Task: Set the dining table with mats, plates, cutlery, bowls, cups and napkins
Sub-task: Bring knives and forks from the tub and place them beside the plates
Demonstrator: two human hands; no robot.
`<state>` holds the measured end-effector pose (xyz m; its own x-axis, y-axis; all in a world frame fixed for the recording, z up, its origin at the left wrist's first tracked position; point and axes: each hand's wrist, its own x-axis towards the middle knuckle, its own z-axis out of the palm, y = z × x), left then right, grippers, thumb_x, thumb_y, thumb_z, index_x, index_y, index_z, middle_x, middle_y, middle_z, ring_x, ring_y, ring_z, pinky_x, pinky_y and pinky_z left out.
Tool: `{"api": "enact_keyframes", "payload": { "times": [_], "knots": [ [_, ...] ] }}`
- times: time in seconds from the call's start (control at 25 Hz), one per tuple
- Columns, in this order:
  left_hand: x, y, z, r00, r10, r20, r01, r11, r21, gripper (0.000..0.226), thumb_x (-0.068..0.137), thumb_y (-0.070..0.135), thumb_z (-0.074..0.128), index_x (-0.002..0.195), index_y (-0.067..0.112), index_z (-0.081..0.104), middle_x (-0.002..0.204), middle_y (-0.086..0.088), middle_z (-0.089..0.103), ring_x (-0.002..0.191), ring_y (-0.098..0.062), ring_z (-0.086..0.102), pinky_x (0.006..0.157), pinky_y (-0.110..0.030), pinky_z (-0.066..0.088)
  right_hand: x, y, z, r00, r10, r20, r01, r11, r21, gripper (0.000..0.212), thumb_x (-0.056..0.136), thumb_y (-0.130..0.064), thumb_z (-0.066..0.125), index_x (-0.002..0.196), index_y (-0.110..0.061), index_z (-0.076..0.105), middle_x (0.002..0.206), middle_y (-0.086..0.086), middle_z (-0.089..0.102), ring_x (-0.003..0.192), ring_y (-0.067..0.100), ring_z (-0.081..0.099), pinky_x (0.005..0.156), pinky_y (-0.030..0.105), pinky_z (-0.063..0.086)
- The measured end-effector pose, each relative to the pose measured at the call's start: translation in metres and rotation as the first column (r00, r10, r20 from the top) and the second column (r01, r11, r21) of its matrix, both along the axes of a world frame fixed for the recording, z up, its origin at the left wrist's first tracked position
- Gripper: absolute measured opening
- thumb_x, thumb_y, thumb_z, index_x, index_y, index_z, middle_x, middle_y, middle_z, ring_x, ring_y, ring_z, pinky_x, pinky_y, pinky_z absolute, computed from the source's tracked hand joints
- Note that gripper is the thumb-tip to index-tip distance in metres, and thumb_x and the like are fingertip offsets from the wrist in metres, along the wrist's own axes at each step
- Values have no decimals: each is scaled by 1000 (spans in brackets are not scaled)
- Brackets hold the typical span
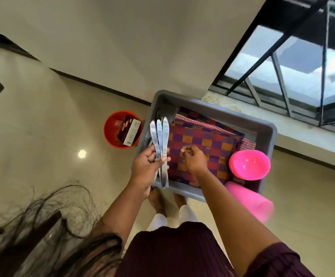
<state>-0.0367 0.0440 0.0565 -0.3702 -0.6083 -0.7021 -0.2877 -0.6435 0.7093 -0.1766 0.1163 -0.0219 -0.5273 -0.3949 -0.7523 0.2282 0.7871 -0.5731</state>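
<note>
A grey plastic tub (262, 128) stands in front of me. Folded checked mats (200, 140) in purple, red and orange fill its middle, with red-and-white cloth under them at the back. My left hand (145, 168) grips three steel table knives (161, 136) over the tub's left side. My right hand (195, 158) hovers over the mats with fingers curled; whether it pinches anything is unclear. Stacked pink bowls (249, 164) sit in the tub's right corner, and pink cups (252, 200) lie at its near right. More cutlery shows at the tub's left wall.
A red bucket (110, 130) holding a small carton (129, 130) stands on the tiled floor left of the tub. A wall corner and a window with black bars (282, 62) rise behind. My feet are under the tub's near edge.
</note>
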Motion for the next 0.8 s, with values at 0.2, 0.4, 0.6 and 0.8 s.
{"api": "enact_keyframes", "payload": {
  "times": [0.2, 0.4, 0.6, 0.8],
  "knots": [
    [30, 11, 47, 999, 19, 29, -19, 1000, -18, 49, 90, -7, 60, 133, 16, 56, 112, -1, 73, 93, -17, 72, 85, -36, 57, 6, -39, 89, 982, 63, 180, -13, 964, -266, 30, 100, -38, 50, 110, -13, 64, 90, 3, 70, 79, 17, 64, 66, 27, 53],
    [84, 32, 92, 988, 153, 1, -152, 986, -71, 46, 91, -6, 59, 133, 12, 57, 112, -3, 73, 103, -21, 69, 92, -38, 54, 53, -59, 158, 852, 380, 361, -219, 884, -414, 32, 94, -42, 60, 109, -14, 60, 100, 13, 68, 82, 26, 65, 71, 35, 56],
    [137, 53, 123, 932, 360, -32, -361, 922, -136, 37, 91, -4, 59, 124, 13, 63, 100, -4, 75, 87, -20, 71, 84, -38, 57, 118, -69, 191, 761, 612, 214, -490, 759, -429, 36, 85, 0, 70, 118, -1, 55, 94, 15, 69, 73, 21, 71, 59, 31, 59],
    [186, 91, 131, 781, 619, -89, -625, 766, -153, 31, 95, -5, 52, 119, 11, 63, 105, -8, 72, 97, -29, 68, 90, -44, 52, 186, -77, 207, 566, 810, 153, -687, 566, -456, 24, 83, 3, 71, 104, -2, 59, 82, 12, 68, 65, 17, 67, 55, 26, 54]
  ]
}}
